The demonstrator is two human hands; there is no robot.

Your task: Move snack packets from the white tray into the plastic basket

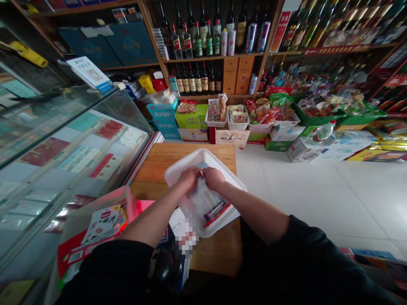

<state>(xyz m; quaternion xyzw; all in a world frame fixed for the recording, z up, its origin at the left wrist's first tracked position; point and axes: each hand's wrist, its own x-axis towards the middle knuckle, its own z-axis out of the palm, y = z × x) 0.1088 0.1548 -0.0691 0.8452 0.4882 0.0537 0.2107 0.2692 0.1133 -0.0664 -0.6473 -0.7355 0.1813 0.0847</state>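
A white plastic tray (178, 169) rests on a small wooden table (159, 163) in front of me. Over the tray, my left hand (188, 178) and my right hand (213, 178) meet, both pinching the top of a clear plastic packet (203, 199). The packet lies in the tray and holds small red-and-dark wrapped sticks (216, 210) near its lower end. Both sleeves are dark and pushed up the forearms.
A glass display counter (63, 140) runs along the left. A pink bin with printed packs (101, 224) sits by my left arm. Snack boxes and baskets (238, 118) line the floor ahead, under shelves of bottles (203, 38). White tiled floor (318, 190) spreads to the right.
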